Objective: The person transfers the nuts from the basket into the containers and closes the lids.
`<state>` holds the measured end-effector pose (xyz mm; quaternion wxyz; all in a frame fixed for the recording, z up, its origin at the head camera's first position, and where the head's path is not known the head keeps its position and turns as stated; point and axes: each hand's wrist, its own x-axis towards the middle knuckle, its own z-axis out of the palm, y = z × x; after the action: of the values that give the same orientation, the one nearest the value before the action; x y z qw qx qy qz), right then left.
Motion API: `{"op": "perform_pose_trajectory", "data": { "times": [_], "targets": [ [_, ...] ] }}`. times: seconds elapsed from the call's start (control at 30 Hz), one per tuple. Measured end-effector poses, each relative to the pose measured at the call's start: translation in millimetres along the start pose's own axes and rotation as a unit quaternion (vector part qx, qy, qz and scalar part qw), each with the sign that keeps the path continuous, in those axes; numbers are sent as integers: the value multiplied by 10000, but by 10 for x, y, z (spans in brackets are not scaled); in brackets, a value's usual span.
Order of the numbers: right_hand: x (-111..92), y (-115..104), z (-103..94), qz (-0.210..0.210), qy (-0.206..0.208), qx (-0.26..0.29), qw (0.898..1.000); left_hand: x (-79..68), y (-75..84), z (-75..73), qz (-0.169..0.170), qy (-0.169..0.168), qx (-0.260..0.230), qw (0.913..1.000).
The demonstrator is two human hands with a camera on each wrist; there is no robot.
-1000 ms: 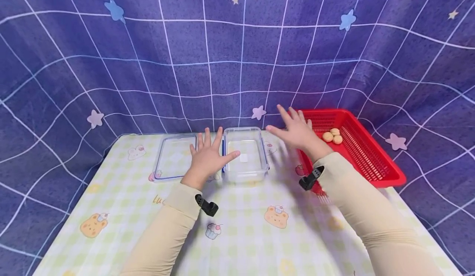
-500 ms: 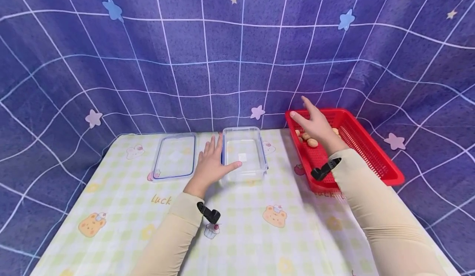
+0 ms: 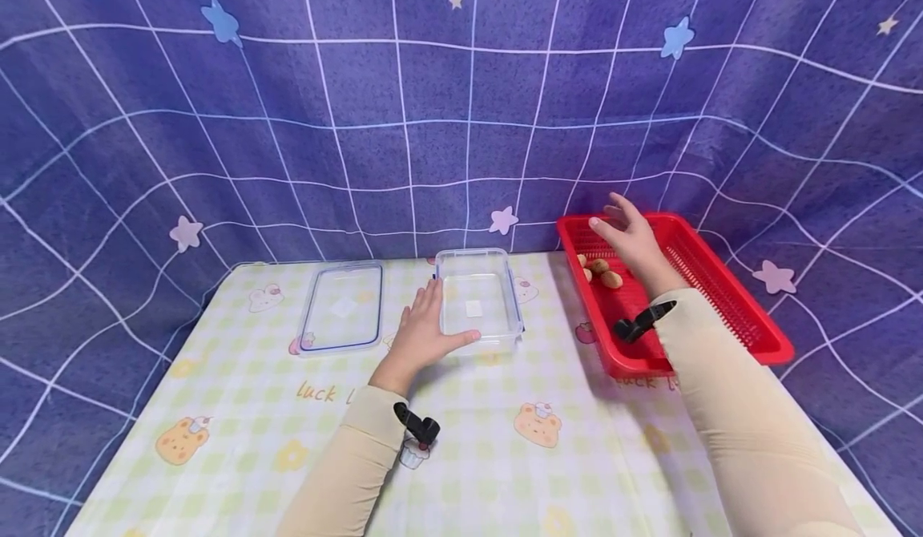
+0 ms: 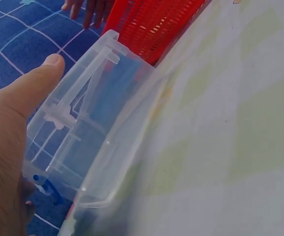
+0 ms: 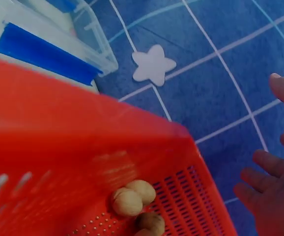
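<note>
A clear plastic food container (image 3: 497, 335), lidless, stands at the back middle of the table. My left hand (image 3: 421, 337) is at its left side, fingers extended along that side and thumb reaching over the near edge; the left wrist view shows the thumb (image 4: 31, 86) beside the container wall. My right hand (image 3: 634, 248) is over the red plastic basket (image 3: 728, 304), fingers loosely bent, holding nothing. Several round tan nuts that look like walnuts (image 3: 611, 280) lie at the basket's left side. In the right wrist view, the nuts (image 5: 128, 201) sit below and left of that hand.
A clear lid with a blue seal (image 3: 342, 292) lies flat left of the container. A checked, cartoon-printed cloth (image 3: 461, 473) covers the table. Behind it hangs a blue curtain (image 3: 433, 152) with white grid lines, close to the table's back edge.
My right hand has moved right, from the basket's left edge to over its inside. My left hand has shifted slightly right and toward me, its fingers drawing closer together. The nuts show at the basket's left side.
</note>
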<state>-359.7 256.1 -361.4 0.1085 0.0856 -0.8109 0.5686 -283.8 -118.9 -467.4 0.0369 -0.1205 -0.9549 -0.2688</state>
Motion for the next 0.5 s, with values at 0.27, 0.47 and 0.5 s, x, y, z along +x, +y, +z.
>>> {"op": "perform_pose_trajectory", "data": {
  "times": [0.27, 0.47, 0.5],
  "targets": [
    [9, 96, -98, 733, 188, 781, 9941, -11, 9, 10, -79, -32, -77, 9999],
    [-57, 30, -120, 882, 149, 520, 9946, 0, 5, 6, -152, -123, -71, 9998],
    [-43, 67, -126, 887, 147, 439, 9950, 4, 6, 5, -171, -141, -57, 9997]
  ]
}}
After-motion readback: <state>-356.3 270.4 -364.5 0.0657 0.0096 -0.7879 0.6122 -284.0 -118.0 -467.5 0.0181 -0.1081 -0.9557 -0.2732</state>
